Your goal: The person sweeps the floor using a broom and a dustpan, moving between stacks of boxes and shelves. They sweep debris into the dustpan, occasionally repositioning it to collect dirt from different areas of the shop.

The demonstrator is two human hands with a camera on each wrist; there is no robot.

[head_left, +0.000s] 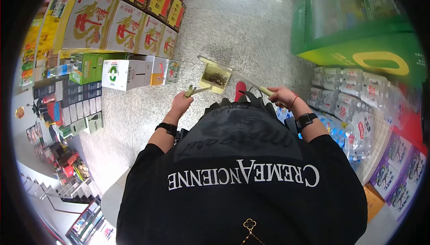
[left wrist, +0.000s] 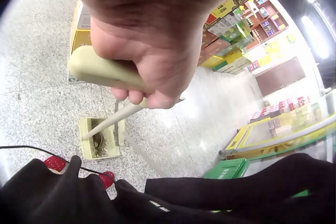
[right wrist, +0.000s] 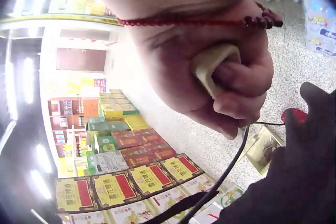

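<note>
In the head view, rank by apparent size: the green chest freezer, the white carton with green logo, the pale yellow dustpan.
1. Green chest freezer
2. White carton with green logo
3. Pale yellow dustpan

Fisheye distortion affects apparent size, but the gaps are clear.

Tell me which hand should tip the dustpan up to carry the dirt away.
Probably the right hand: it grips the long handle that runs to the dustpan. The left hand holds the brush.

Your floor (head_left: 251, 25) is pale speckled terrazzo, polished. Resting on it: the cream plastic dustpan (head_left: 214, 78) holding dark debris, white and green cardboard cartons (head_left: 127, 72) to your left, shrink-wrapped packs of water bottles (head_left: 347, 104) to your right, and the green chest freezer (head_left: 358, 43) beyond them.
</note>
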